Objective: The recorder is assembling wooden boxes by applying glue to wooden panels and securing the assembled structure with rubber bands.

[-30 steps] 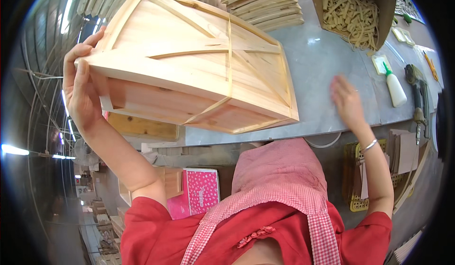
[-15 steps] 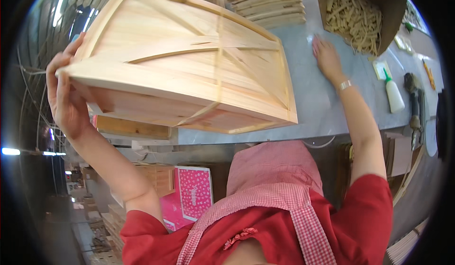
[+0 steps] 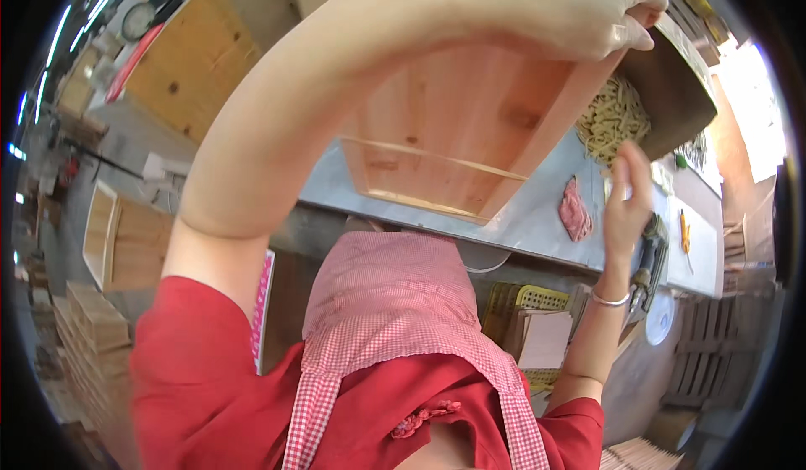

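My left arm reaches across the upper view. Its hand (image 3: 609, 16) is closed on the upper edge of a pale wooden box (image 3: 445, 109), which stands tilted on the table. A thin yellowish band runs across the box's side; my forearm hides its upper part. My right hand (image 3: 631, 205), slightly blurred, is raised above the right side of the table with thumb and fingers apart and nothing visible in it. Beside it lies a crumpled pink cloth (image 3: 575, 210). Just beyond is an open carton (image 3: 684, 92) of pale yellow strips (image 3: 617, 117).
The grey-blue tabletop (image 3: 537, 226) ends close to my checked apron. At the right are a dark power tool (image 3: 646, 260) and an orange-handled tool (image 3: 685, 235). Below the table sits a yellow perforated crate (image 3: 541, 298). A wooden cabinet (image 3: 197, 58) stands at the left.
My left hand and the wooden box have swung to the right, turning the box's other side toward me. My right hand has let go of the pink cloth and lifted off the table.
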`<action>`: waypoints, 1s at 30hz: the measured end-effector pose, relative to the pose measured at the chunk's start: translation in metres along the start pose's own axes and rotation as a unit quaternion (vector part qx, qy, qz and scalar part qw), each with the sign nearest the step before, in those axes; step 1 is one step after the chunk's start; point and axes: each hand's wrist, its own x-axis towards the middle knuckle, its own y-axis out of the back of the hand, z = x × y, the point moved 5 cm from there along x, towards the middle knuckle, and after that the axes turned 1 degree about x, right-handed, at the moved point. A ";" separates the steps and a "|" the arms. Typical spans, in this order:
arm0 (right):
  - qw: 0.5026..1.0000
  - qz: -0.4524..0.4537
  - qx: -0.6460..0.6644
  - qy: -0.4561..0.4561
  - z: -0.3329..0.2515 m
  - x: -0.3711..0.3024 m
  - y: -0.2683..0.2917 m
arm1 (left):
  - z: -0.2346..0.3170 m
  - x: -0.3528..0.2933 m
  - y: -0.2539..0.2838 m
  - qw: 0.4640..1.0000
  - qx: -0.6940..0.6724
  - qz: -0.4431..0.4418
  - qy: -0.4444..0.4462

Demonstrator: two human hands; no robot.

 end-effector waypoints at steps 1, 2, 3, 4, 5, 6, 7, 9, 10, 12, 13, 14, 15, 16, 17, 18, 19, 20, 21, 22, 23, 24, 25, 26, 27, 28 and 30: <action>0.998 0.020 0.032 0.042 -0.044 0.029 0.006 | -0.007 -0.005 0.006 0.999 0.011 0.033 -0.031; 0.992 0.057 0.073 0.088 -0.075 0.049 0.013 | -0.010 -0.009 0.003 0.996 0.010 0.056 -0.073; 0.982 0.097 0.100 0.128 -0.110 0.066 0.015 | 0.000 -0.025 0.011 0.965 0.009 0.193 -0.177; 0.970 0.122 0.116 0.178 -0.138 0.082 0.017 | 0.001 -0.036 0.025 0.964 0.025 0.207 -0.164; 0.958 0.139 0.145 0.202 -0.162 0.099 0.015 | 0.000 -0.049 0.045 0.950 0.062 0.259 -0.164; 0.951 0.161 0.158 0.212 -0.174 0.106 0.013 | -0.005 -0.056 0.055 0.934 0.083 0.300 -0.175; 0.950 0.156 0.159 0.217 -0.172 0.110 0.009 | -0.014 -0.068 0.061 0.933 0.084 0.306 -0.172; 0.950 0.073 0.204 0.226 -0.169 0.127 -0.007 | -0.029 -0.120 0.083 0.853 0.249 0.450 -0.092; 0.947 0.067 0.205 0.237 -0.170 0.127 -0.011 | -0.038 -0.133 0.083 0.847 0.252 0.460 -0.088; 0.963 0.099 0.191 0.165 -0.165 0.123 -0.012 | -0.067 -0.151 0.079 0.912 0.137 0.387 -0.004; 0.959 0.084 0.198 0.183 -0.166 0.123 -0.014 | -0.066 -0.158 0.078 0.896 0.153 0.416 -0.033; 0.964 0.092 0.166 0.183 -0.164 0.124 -0.007 | -0.069 -0.158 0.078 0.890 0.149 0.430 -0.028; 0.969 0.101 0.134 0.184 -0.163 0.123 0.001 | -0.075 -0.154 0.075 0.907 0.115 0.405 -0.031; 0.968 0.104 0.151 0.169 -0.160 0.122 0.000 | -0.083 -0.151 0.074 0.921 0.086 0.378 -0.031; 0.969 0.105 0.121 0.187 -0.164 0.124 -0.001 | -0.088 -0.156 0.077 0.914 0.089 0.396 -0.018; 0.965 0.104 0.103 0.218 -0.166 0.126 -0.003 | -0.094 -0.157 0.075 0.919 0.113 0.378 -0.010; 0.971 0.131 0.087 0.179 -0.157 0.126 -0.001 | -0.099 -0.152 0.071 0.926 0.129 0.355 -0.008; 0.967 0.134 0.125 0.179 -0.153 0.127 -0.004 | -0.101 -0.154 0.071 0.921 0.128 0.369 0.004; 0.961 0.156 0.129 0.189 -0.150 0.127 -0.007 | -0.100 -0.155 0.069 0.914 0.128 0.384 -0.027; 0.956 0.181 0.128 0.193 -0.148 0.126 -0.005 | -0.095 -0.155 0.066 0.908 0.124 0.395 -0.062; 0.958 0.169 0.124 0.198 -0.153 0.126 -0.009 | -0.093 -0.156 0.064 0.906 0.116 0.403 -0.053; 0.953 0.217 0.121 0.171 -0.156 0.123 -0.009 | -0.092 -0.156 0.062 0.910 0.096 0.402 -0.038; 0.945 0.269 0.118 0.145 -0.159 0.122 -0.008 | -0.097 -0.154 0.063 0.912 0.079 0.401 -0.027; 0.946 0.265 0.114 0.150 -0.160 0.124 -0.012 | -0.108 -0.153 0.059 0.910 0.074 0.406 -0.025; 0.938 0.294 0.104 0.153 -0.159 0.124 -0.013 | -0.118 -0.156 0.053 0.885 0.011 0.457 -0.088; 0.929 0.321 0.099 0.155 -0.159 0.124 -0.015 | -0.132 -0.161 0.045 0.850 -0.048 0.503 -0.148; 0.929 0.320 0.116 0.145 -0.167 0.123 -0.022 | -0.183 -0.181 0.022 0.808 -0.150 0.570 0.009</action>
